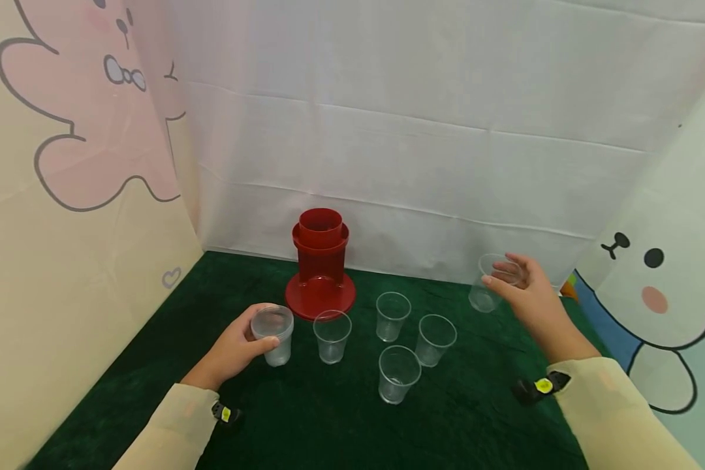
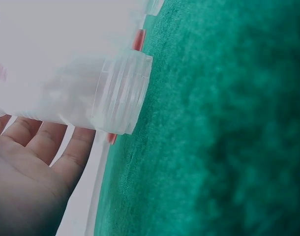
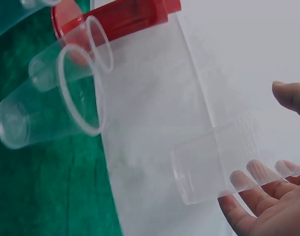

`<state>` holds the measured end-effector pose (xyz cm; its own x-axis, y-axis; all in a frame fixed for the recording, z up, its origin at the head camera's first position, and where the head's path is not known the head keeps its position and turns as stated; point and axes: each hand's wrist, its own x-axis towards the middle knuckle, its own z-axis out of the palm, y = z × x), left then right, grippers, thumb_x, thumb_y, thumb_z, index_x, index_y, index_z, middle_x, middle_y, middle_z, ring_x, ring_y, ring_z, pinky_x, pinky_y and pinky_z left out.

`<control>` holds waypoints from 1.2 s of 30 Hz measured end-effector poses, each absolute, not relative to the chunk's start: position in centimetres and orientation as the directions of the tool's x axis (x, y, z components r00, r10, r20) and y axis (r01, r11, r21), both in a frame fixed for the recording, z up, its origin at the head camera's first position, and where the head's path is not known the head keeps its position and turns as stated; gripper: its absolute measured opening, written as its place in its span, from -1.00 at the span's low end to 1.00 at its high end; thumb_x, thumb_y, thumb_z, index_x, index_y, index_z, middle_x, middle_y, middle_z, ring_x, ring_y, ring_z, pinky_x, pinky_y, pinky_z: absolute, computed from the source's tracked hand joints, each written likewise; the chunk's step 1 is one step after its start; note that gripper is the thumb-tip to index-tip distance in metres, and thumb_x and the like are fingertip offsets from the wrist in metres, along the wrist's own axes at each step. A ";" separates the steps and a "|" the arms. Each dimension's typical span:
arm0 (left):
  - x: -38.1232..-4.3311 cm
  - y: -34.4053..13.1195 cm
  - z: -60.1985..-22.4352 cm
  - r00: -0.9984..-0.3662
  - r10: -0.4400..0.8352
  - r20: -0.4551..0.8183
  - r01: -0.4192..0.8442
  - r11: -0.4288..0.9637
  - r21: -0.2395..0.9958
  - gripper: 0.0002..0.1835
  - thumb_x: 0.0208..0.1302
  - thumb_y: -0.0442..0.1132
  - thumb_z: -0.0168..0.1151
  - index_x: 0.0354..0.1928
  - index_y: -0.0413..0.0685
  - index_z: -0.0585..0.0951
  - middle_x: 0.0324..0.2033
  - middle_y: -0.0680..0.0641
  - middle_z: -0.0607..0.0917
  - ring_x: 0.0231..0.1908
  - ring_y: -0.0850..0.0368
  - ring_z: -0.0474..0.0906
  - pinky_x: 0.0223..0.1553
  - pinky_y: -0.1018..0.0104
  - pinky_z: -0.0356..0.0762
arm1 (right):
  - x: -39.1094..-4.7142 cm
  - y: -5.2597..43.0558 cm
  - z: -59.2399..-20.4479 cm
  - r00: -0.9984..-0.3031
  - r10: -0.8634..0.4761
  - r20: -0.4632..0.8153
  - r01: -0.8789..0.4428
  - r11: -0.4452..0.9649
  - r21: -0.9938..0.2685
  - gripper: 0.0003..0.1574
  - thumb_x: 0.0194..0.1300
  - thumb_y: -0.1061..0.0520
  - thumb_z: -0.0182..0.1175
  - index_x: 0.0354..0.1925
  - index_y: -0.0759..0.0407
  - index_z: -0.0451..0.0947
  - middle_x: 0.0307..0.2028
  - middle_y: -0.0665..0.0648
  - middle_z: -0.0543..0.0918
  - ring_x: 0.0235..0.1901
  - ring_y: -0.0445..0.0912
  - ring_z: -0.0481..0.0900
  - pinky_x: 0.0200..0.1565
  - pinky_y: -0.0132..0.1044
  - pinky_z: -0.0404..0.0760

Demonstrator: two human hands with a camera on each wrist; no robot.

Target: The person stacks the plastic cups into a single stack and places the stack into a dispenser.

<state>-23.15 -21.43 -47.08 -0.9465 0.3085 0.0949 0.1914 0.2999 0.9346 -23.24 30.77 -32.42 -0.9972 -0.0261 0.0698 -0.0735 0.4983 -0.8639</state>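
My left hand (image 1: pixel 235 349) grips a nested stack of clear plastic cups (image 1: pixel 278 352) at the left, thumb on the near side and fingers behind. In the left wrist view the layered bases of the stack (image 2: pixel 123 93) show close over the green cloth. At the back right my right hand (image 1: pixel 531 297) holds a single clear plastic cup (image 1: pixel 483 294) between thumb and fingers, its mouth upward and slightly tilted. Between the hands several separate clear cups stand upright, among them a left cup (image 1: pixel 331 343), a back cup (image 1: pixel 391 320), a right cup (image 1: pixel 435 343) and a front cup (image 1: pixel 396 378).
A red plastic stand (image 1: pixel 321 287) with a round base and a tube on top stands behind the left cup, near the white curtain (image 1: pixel 388 163). Dark green cloth (image 1: pixel 305 424) covers the table. Printed cloth walls (image 1: pixel 94 261) rise at both sides.
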 end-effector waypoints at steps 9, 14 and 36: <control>-23.2 -21.6 -47.0 -0.947 0.308 0.088 0.184 0.297 0.937 -0.33 0.39 -0.09 0.37 0.45 0.10 0.31 0.31 -0.17 0.45 0.26 -0.22 0.44 0.22 -0.16 0.52 | -24.0 27.3 -30.7 -0.988 -0.092 0.127 -0.155 0.455 -0.877 0.17 0.45 -0.21 0.26 0.64 0.17 -0.18 0.51 0.32 0.23 0.46 0.23 0.23 0.38 0.32 0.24; -23.0 -21.5 -46.9 -0.951 0.299 0.077 0.172 0.305 0.937 -0.32 0.39 -0.09 0.37 0.45 0.10 0.31 0.31 -0.18 0.45 0.25 -0.21 0.44 0.21 -0.15 0.53 | -24.2 24.8 -30.8 -0.982 -0.122 0.145 -0.182 0.395 -0.900 0.13 0.44 -0.18 0.29 0.62 0.18 -0.10 0.48 0.26 0.29 0.46 0.17 0.26 0.41 0.25 0.25; -23.1 -21.4 -47.1 -0.948 0.304 0.092 0.182 0.284 0.941 -0.35 0.40 -0.12 0.35 0.45 0.10 0.31 0.30 -0.18 0.45 0.23 -0.20 0.44 0.20 -0.10 0.53 | -24.8 15.2 -32.4 -0.962 -0.243 0.123 -0.183 0.244 -0.952 -0.01 0.40 -0.07 0.36 0.56 0.08 0.07 0.41 0.15 0.40 0.39 0.08 0.38 0.38 0.18 0.35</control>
